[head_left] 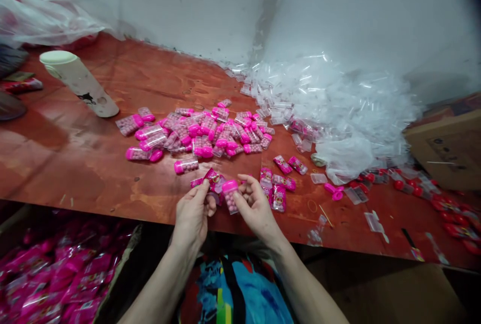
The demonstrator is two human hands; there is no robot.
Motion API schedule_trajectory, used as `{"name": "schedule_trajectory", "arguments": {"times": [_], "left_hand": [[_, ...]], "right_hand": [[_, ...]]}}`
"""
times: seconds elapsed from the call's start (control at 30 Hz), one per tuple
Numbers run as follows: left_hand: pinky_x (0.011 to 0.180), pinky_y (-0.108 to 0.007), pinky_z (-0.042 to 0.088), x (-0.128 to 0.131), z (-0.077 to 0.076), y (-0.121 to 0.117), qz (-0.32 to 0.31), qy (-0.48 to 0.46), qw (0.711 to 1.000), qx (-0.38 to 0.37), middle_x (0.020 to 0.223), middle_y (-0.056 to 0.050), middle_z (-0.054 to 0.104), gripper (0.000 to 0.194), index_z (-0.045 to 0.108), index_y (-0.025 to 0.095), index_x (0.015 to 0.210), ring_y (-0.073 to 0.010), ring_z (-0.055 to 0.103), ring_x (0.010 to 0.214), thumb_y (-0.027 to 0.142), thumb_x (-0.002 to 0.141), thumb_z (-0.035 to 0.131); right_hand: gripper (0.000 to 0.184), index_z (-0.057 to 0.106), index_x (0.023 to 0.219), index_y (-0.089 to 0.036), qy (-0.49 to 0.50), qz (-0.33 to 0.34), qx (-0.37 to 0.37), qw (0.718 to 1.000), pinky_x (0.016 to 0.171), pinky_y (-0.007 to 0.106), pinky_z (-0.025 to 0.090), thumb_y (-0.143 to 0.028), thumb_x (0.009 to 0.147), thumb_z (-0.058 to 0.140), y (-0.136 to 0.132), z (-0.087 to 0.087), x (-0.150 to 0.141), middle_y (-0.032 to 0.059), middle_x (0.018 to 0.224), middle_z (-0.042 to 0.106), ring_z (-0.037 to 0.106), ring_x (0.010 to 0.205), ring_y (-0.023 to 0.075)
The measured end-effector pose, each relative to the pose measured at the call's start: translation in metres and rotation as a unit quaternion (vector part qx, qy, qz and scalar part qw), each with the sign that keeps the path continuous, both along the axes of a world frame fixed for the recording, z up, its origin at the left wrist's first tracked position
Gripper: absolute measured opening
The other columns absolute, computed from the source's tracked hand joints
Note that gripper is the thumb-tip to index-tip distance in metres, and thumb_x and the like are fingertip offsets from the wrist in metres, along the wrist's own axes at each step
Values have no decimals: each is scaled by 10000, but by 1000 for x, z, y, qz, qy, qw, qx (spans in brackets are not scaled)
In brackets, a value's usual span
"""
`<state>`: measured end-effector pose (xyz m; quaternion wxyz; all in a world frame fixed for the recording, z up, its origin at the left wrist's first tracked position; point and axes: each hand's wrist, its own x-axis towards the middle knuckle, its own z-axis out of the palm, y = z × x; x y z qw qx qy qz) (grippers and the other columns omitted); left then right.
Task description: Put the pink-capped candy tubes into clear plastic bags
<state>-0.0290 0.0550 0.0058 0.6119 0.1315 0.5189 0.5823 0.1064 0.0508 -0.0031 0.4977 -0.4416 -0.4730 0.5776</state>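
A reddish-brown worktable (75,163) stands against a grey wall, strewn with pink-capped candy tubes (195,133) and a heap of clear plastic sleeves (330,108). At its near edge, the left hand (193,213) pinches a pink printed label (213,179), while the right hand (255,206) grips a pink-capped tube (230,196) just beside it.

Both hands close together at centre, left (193,213) & right (255,207) fingers pinched, forearms angled inward.

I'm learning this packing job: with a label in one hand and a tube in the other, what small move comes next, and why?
Probably bring the pink label in the left hand against the pink-capped tube held by the right hand: the two sit almost touching, and other labels lie nearby.
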Motion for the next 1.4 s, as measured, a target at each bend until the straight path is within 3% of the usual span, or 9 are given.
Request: {"name": "schedule_trajectory", "arguments": {"times": [0.33, 0.5, 0.7, 0.8, 1.03, 1.1, 1.2, 1.3, 1.4], "left_hand": [[379, -173, 309, 6, 2, -7, -43, 11, 999, 23, 440, 20, 528, 365, 584, 142, 627, -70, 436, 392, 449, 728, 754], [386, -162, 288, 4, 1, -6, -86, -35, 996, 6, 470, 47, 514, 294, 635, 147, 784, -70, 438, 427, 375, 703, 802], [382, -174, 224, 3, -3, -6, -203, -51, 978, -19, 406, 32, 449, 432, 577, 134, 606, -53, 359, 384, 511, 783, 692], [375, -180, 202, 3, -3, -8, -213, -10, 977, -8, 420, 30, 467, 428, 588, 138, 619, -49, 340, 373, 525, 761, 706], [376, -166, 230, 9, 4, -9, -144, 4, 990, -6, 462, 38, 494, 366, 609, 146, 654, -47, 366, 396, 469, 706, 773], [378, -167, 245, 11, 3, -9, -133, -16, 991, -6, 444, 45, 468, 388, 578, 150, 616, -47, 363, 391, 477, 715, 764], [381, -175, 252, 12, -2, -11, -163, -14, 986, 2, 423, 47, 453, 409, 558, 155, 592, -50, 362, 376, 492, 744, 732], [379, -178, 233, 12, -7, -15, -191, 33, 981, 1, 426, 41, 474, 382, 581, 153, 618, -55, 372, 373, 480, 739, 737], [386, -184, 228, 10, -8, -17, -221, 46, 974, 5, 451, 29, 493, 384, 592, 147, 618, -58, 379, 385, 485, 747, 723]], "right_hand": [[359, 483, 1261, -269, -103, 16, 51, 993, 658, 292, 544, -226, 914, 565, -14, -5, 3, 8, 902, 623, 643, 723, 143], [365, 478, 1266, -264, -70, 7, 31, 997, 681, 291, 551, -233, 914, 574, -17, -8, -1, 5, 897, 631, 654, 734, 139], [397, 507, 1165, -239, 76, 23, -74, 994, 612, 239, 518, -334, 829, 696, -9, -7, 3, -22, 838, 600, 607, 663, 109], [416, 510, 1143, -231, 114, 30, -114, 987, 541, 217, 471, -364, 806, 716, -7, -8, 4, -35, 790, 571, 569, 605, 101], [319, 516, 1228, -258, -125, -17, 47, 991, 746, 318, 498, -341, 925, 575, -17, -11, -4, 43, 989, 621, 613, 818, 164], [341, 476, 1254, -264, -73, 21, 12, 997, 642, 277, 485, -368, 939, 552, -20, -13, -6, 14, 889, 612, 600, 710, 140], [388, 405, 1275, -268, 38, 49, -70, 996, 448, 193, 354, -415, 941, 539, -21, -17, -7, -45, 751, 554, 465, 487, 73], [475, 367, 1290, -271, 83, 52, -109, 989, 387, 163, 269, -428, 905, 596, -18, -17, -3, -73, 712, 533, 362, 409, 41], [493, 362, 1286, -265, 125, 84, -141, 978, 366, 160, 278, -438, 893, 605, -12, -14, 6, -93, 654, 537, 312, 351, 30]]}}
